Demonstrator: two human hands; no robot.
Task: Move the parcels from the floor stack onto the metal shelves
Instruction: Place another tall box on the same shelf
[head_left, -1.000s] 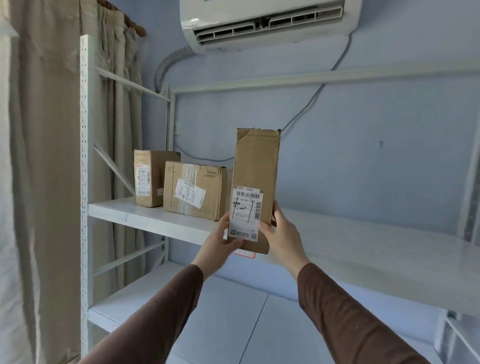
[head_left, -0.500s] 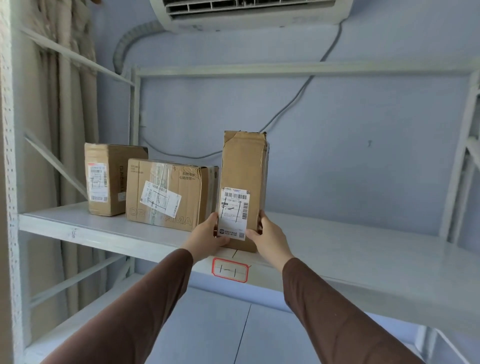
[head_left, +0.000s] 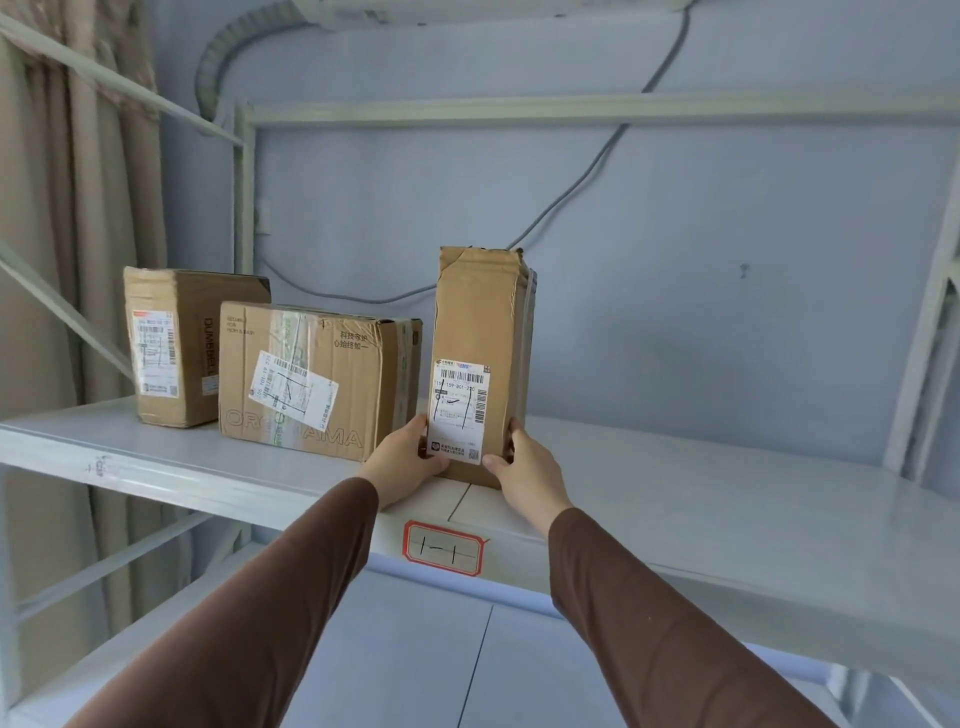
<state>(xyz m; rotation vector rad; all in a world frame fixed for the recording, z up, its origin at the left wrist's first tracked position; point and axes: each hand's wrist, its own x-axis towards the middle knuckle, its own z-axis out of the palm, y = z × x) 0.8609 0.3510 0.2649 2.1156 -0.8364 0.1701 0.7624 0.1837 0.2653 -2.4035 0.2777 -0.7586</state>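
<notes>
A tall narrow cardboard parcel (head_left: 480, 332) with a white shipping label stands upright on the white metal shelf (head_left: 727, 499). My left hand (head_left: 402, 465) holds its lower left side, and my right hand (head_left: 527, 467) grips its lower right edge with the thumb on the front face. Just to its left sits a wider taped parcel (head_left: 317, 379), and a third parcel (head_left: 176, 345) stands further left on the same shelf.
The shelf's front edge carries a red-bordered tag (head_left: 444, 548). To the right of the tall parcel the shelf surface is bare. A lower shelf (head_left: 415, 654) lies beneath. Upright posts (head_left: 244, 208) frame the rack, and a curtain (head_left: 78, 208) hangs left.
The tall parcel has moved forward from in front of the shelf onto its surface and now stands beside the wider parcel. Both hands stayed on its lower sides.
</notes>
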